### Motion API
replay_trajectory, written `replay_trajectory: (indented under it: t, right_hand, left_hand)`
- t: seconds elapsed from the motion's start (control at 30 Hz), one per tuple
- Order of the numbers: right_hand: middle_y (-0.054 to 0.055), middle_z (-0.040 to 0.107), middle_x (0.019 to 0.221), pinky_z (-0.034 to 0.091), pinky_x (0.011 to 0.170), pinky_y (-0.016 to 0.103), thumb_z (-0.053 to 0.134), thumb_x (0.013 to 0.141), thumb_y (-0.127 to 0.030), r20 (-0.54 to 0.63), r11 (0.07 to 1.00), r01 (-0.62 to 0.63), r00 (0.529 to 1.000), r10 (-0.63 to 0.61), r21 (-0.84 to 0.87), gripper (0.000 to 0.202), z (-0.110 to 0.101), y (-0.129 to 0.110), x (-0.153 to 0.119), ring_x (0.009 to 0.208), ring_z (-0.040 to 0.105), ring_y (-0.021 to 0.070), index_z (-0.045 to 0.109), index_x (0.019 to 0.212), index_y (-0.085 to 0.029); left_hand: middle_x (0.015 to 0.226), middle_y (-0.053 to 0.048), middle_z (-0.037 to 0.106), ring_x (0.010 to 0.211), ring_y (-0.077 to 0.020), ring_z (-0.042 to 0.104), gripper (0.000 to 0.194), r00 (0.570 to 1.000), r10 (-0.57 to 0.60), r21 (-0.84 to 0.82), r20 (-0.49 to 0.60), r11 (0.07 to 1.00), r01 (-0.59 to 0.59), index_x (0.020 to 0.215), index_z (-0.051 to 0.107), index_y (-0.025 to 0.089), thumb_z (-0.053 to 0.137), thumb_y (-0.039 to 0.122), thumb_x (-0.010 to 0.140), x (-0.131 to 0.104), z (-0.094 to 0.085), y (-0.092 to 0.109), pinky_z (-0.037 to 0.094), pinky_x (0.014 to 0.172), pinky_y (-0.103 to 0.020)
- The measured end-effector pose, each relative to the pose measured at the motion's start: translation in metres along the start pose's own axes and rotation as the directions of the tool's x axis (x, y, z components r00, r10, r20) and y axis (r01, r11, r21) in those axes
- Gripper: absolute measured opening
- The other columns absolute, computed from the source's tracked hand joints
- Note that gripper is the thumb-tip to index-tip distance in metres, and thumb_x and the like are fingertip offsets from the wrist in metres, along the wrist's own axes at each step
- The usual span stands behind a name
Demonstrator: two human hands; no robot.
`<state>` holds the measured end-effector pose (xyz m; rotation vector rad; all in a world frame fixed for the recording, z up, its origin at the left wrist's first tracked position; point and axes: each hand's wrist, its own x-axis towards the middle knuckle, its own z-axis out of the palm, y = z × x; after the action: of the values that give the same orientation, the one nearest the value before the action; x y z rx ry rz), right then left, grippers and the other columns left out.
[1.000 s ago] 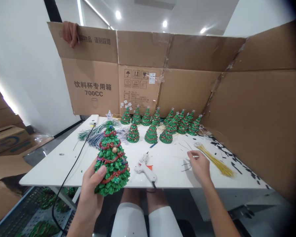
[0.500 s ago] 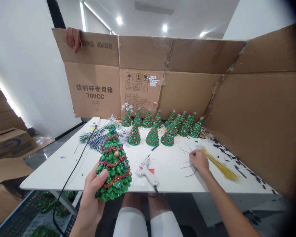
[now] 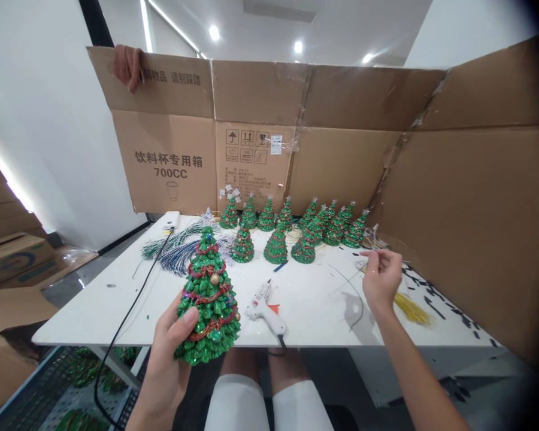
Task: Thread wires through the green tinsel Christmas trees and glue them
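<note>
My left hand [image 3: 173, 335] is closed around a small green Christmas tree [image 3: 209, 305], held upright just off the table's front edge. Red garlands and small baubles wind round it, and a clear star tops it. My right hand [image 3: 383, 278] is raised above the right side of the table, its thumb and fingertips pinched on a thin dark wire [image 3: 362, 308] that trails below. Where the wire enters the fingers is hard to see. Beneath this hand lies a bundle of yellow wires [image 3: 411, 309]. Between my hands a white glue gun [image 3: 267, 312] rests on the table.
Several finished-looking trees [image 3: 276, 245] stand along the back. Bundles of green and blue wires [image 3: 179, 254] lie at the left. A cardboard wall [image 3: 256, 96] encloses the table [image 3: 94, 317], and black scraps [image 3: 453, 308] litter its right side. A black cable [image 3: 132, 317] crosses the left.
My right hand has risen off the tabletop and moved slightly right, drawing a thin wire up with it. My left hand holds the tree in nearly the same place.
</note>
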<state>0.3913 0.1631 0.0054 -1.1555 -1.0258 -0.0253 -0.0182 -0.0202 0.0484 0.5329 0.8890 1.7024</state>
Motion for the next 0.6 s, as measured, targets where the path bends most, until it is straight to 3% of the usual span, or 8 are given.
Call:
replay_trajectory:
  t: [0.13, 0.23, 0.4, 0.6]
  right_hand:
    - [0.001, 0.077, 0.084, 0.045, 0.064, 0.032, 0.075, 0.094, -0.077, -0.071, 0.979, -0.006, 0.997, 0.021, 0.206, 0.057, 0.000, -0.037, -0.003, 0.063, 0.056, 0.0155, 0.053, 0.109, -0.027]
    - [-0.001, 0.076, 0.080, 0.042, 0.062, 0.030, 0.084, 0.088, -0.075, -0.017, 0.937, -0.062, 0.997, 0.073, 0.345, 0.059, 0.000, -0.064, -0.015, 0.060, 0.053, 0.0140, 0.054, 0.106, -0.028]
    - [-0.001, 0.077, 0.084, 0.045, 0.064, 0.028, 0.095, 0.084, -0.062, 0.212, 0.823, -0.249, 0.964, 0.161, 0.510, 0.051, 0.004, -0.112, -0.052, 0.062, 0.055, 0.0125, 0.062, 0.102, -0.027]
    - [0.000, 0.075, 0.087, 0.050, 0.065, 0.029, 0.092, 0.092, -0.051, 0.507, 0.672, -0.493, 0.839, 0.199, 0.552, 0.033, 0.014, -0.159, -0.104, 0.065, 0.059, 0.0128, 0.071, 0.100, -0.027]
  left_hand:
    - [0.116, -0.011, 0.089, 0.114, -0.0407, 0.084, 0.070, 1.000, -0.006, -0.027, 0.015, 1.000, 0.006, 0.139, 0.080, 0.018, 0.099, 0.042, 0.076, -0.002, 0.003, 0.000, 0.070, 0.097, -0.046]
    - [0.116, -0.012, 0.089, 0.114, -0.0419, 0.083, 0.062, 0.999, -0.036, -0.062, 0.003, 0.997, 0.036, 0.133, 0.082, 0.018, 0.097, 0.040, 0.077, -0.004, 0.000, -0.002, 0.070, 0.097, -0.048]
    - [0.114, -0.015, 0.089, 0.113, -0.0448, 0.083, 0.050, 0.979, -0.187, -0.164, 0.085, 0.966, 0.199, 0.130, 0.084, 0.017, 0.086, 0.045, 0.089, -0.004, -0.008, -0.009, 0.069, 0.100, -0.057]
    - [0.118, -0.019, 0.088, 0.118, -0.0469, 0.083, 0.051, 0.910, -0.327, -0.169, 0.255, 0.911, 0.375, 0.134, 0.084, 0.014, 0.081, 0.045, 0.093, -0.006, 0.000, -0.020, 0.064, 0.108, -0.061]
